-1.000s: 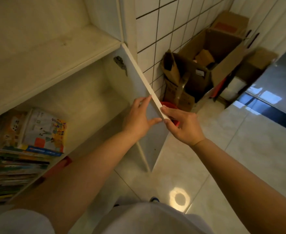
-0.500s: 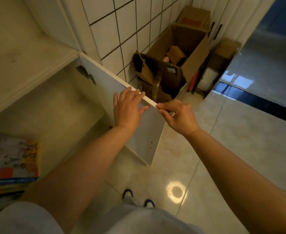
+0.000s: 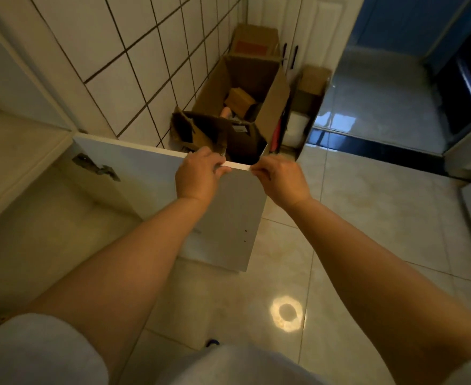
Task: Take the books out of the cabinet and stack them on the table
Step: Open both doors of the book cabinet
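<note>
Here your left hand [image 3: 198, 173] and right hand [image 3: 280, 177] each had a grip clenched over the cabinet door's [image 3: 156, 184] top edge, presumably swinging it wide for access; no books showed.

Both hands, left hand [image 3: 198, 176] and right hand [image 3: 280, 180], apparently grip the open cabinet door's [image 3: 228, 218] top edge.

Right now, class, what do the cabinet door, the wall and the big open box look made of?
Cabinet door: probably laminated board; smooth matt white face, thin flat edge, metal hinge.
Wall: glazed ceramic tile, white squares with dark grout lines.
Open box: corrugated cardboard, it seems; dull brown, folded flaps.
</note>
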